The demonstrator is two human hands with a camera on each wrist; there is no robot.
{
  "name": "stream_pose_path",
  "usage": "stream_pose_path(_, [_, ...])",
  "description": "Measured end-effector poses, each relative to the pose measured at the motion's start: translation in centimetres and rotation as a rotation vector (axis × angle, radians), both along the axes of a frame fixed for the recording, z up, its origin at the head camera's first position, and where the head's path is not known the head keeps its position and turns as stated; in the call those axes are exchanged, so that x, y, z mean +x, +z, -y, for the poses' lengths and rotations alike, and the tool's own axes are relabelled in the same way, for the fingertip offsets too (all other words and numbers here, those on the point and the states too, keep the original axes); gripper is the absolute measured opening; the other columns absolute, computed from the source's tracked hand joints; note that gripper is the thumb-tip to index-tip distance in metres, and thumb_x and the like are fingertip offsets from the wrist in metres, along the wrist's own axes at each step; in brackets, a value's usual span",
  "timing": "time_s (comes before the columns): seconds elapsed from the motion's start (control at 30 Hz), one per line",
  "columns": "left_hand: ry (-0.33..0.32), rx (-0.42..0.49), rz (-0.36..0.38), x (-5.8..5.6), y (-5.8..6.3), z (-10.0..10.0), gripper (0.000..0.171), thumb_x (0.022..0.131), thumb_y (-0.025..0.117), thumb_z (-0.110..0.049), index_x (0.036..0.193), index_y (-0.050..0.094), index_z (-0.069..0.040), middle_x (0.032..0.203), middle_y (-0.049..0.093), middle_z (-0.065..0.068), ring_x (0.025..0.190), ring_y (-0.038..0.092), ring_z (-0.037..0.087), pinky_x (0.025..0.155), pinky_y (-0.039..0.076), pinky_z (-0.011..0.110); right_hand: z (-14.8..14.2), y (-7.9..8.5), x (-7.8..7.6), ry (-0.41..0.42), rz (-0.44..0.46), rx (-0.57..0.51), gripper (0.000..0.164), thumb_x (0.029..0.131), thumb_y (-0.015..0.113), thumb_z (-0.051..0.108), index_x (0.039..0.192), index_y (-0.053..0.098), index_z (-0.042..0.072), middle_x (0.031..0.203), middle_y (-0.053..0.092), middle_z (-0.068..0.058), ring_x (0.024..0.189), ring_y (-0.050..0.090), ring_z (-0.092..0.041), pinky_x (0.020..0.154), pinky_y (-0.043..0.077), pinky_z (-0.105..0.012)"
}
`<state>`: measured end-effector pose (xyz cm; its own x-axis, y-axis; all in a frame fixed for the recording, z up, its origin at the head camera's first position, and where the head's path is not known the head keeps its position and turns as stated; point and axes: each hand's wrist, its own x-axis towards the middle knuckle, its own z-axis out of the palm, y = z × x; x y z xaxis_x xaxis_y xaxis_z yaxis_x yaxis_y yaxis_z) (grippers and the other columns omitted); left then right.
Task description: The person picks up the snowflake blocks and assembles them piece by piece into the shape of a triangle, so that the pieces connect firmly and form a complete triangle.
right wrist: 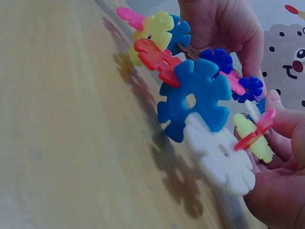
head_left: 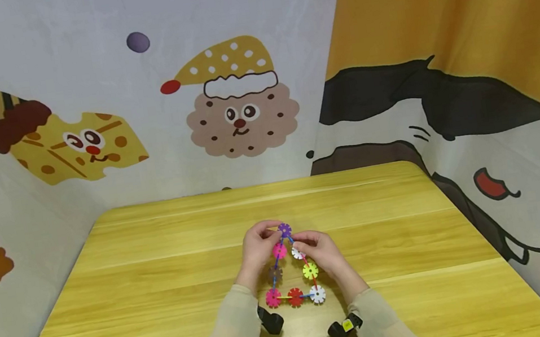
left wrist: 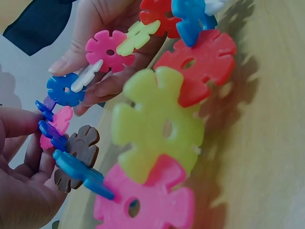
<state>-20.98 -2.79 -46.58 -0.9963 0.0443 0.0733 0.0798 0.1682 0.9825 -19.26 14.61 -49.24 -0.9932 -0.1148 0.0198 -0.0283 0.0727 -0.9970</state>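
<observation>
Notched plastic snowflake discs are slotted together in a closed triangle, its narrow tip pointing away. At the tip is a purple disc (head_left: 285, 229), which the fingers of my left hand (head_left: 257, 251) pinch beside. My right hand (head_left: 324, 249) holds the other side near a white disc (head_left: 297, 253), partly covered by its fingertips. Along the near side run a pink disc (head_left: 273, 298), a red disc (head_left: 295, 297) and another white disc (head_left: 317, 294). A yellow disc (left wrist: 159, 124) looms large in the left wrist view; a blue disc (right wrist: 194, 100) does so in the right wrist view.
The wooden table (head_left: 159, 263) extends around both hands, with its far edge close to a cartoon-printed cloth (head_left: 116, 86). A black strap device (head_left: 271, 321) hangs at the left wrist, and another black device (head_left: 339, 330) at the right.
</observation>
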Motion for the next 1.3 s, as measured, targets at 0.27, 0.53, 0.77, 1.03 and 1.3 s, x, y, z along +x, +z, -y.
stream_pose_path(0.27, [0.006,0.037,-0.007,0.0,-0.1,-0.3,0.018,0.086,0.072,-0.001,0.104,0.074,-0.003,0.083,0.068,0.008,0.071,0.060,0.014,0.061,0.051,0.025,-0.2,-0.1,-0.1,-0.015,0.001,-0.050,0.030,0.090,0.067,-0.003,0.117,0.062,-0.015,0.104,0.069,-0.020,0.086,0.063,-0.012,0.078,0.054,-0.022])
stream_pose_path(0.53, [-0.002,0.130,0.052,-0.1,-0.8,-0.3,0.017,0.084,0.073,0.003,0.101,0.072,0.003,0.088,0.067,0.009,0.072,0.057,0.013,0.060,0.049,0.021,0.0,0.0,0.2,-0.051,0.011,-0.033,0.029,0.087,0.070,-0.003,0.114,0.064,-0.013,0.098,0.069,-0.016,0.082,0.064,-0.014,0.074,0.055,-0.022])
stream_pose_path(0.77, [-0.008,0.102,0.060,-0.1,-0.6,-0.2,0.018,0.084,0.072,0.003,0.102,0.073,0.002,0.088,0.067,0.009,0.074,0.058,0.013,0.061,0.050,0.022,0.2,0.2,0.0,-0.072,0.004,-0.010,0.026,0.087,0.072,-0.002,0.110,0.067,-0.012,0.092,0.070,-0.011,0.078,0.062,-0.013,0.069,0.053,-0.021])
stream_pose_path(1.03, [0.021,0.093,0.049,-0.2,-0.2,0.4,0.018,0.084,0.072,0.004,0.102,0.073,0.001,0.083,0.067,0.006,0.071,0.060,0.013,0.064,0.053,0.025,0.0,0.3,-0.2,-0.030,0.000,0.078,0.025,0.090,0.072,0.006,0.111,0.068,-0.008,0.101,0.070,-0.012,0.086,0.063,-0.015,0.076,0.054,-0.026])
stream_pose_path(1.3, [0.067,0.091,0.033,-0.5,-0.5,1.0,0.021,0.084,0.073,0.004,0.105,0.073,0.001,0.092,0.069,0.011,0.078,0.061,0.013,0.068,0.052,0.022,-0.2,-0.1,0.1,-0.041,-0.011,0.169,0.018,0.090,0.071,0.006,0.104,0.070,-0.007,0.093,0.070,-0.011,0.082,0.062,-0.017,0.071,0.054,-0.027])
